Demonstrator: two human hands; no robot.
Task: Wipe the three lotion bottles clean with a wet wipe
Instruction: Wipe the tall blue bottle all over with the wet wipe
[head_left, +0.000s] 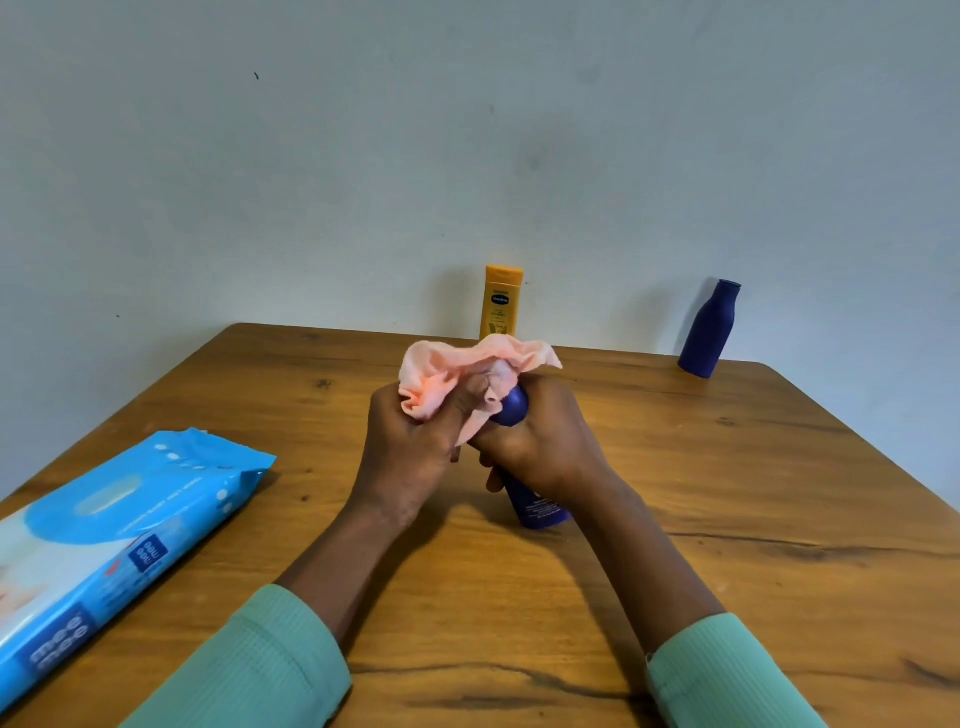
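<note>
- A blue pack of wet wipes lies flat on the wooden worktop at the lower left of the frame, its flap lid facing up.
- The left hand, just left of centre, has its fingers curled round a bunched pink wipe and presses it against the top of a bottle.
- A yellow bottle stands upright at the worktop's far edge, above centre and partly hidden behind the wipe.
- The dark blue bottle being wiped is at the centre, its top leaning slightly left; whether its base touches the worktop I cannot tell.
- The right hand is wrapped round that bottle's middle, fingers closed on it.
- A second dark blue bottle stands at the upper right, near the far edge, well apart from the hands.
</note>
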